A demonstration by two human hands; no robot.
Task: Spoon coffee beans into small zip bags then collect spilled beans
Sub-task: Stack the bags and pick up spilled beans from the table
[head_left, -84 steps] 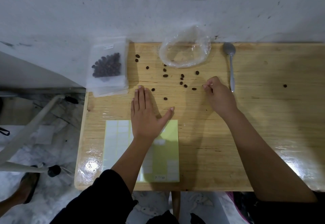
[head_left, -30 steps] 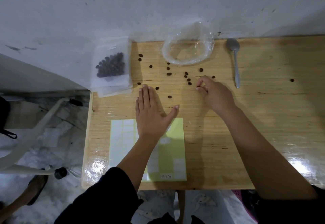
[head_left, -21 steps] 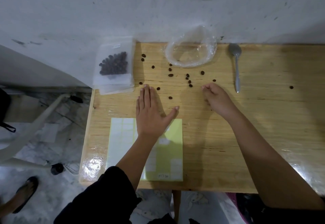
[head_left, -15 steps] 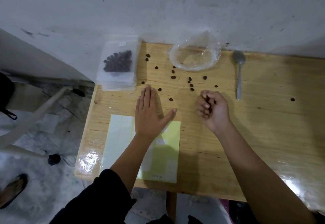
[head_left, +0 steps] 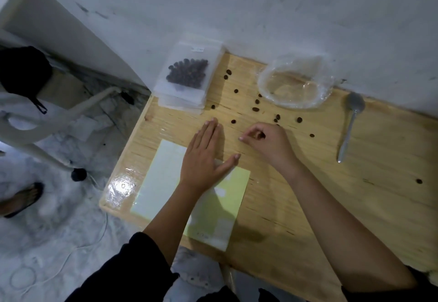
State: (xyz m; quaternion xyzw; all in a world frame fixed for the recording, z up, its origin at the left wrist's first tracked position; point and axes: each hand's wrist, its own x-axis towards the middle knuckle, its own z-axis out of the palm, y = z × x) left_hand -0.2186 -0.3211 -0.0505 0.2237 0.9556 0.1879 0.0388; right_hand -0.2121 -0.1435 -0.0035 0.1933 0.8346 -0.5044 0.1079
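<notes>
Left hand [head_left: 206,159] flat on tabletop [head_left: 355,195], grip spread, right hand [head_left: 270,143] grip curled round a coffee bean [head_left: 261,136], spilled beans [head_left: 255,109] just above

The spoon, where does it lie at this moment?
In the head view the spoon lies on the wooden table, right of the clear plastic bag, its bowl near the wall; the right hand is to its left, not touching it.
</notes>
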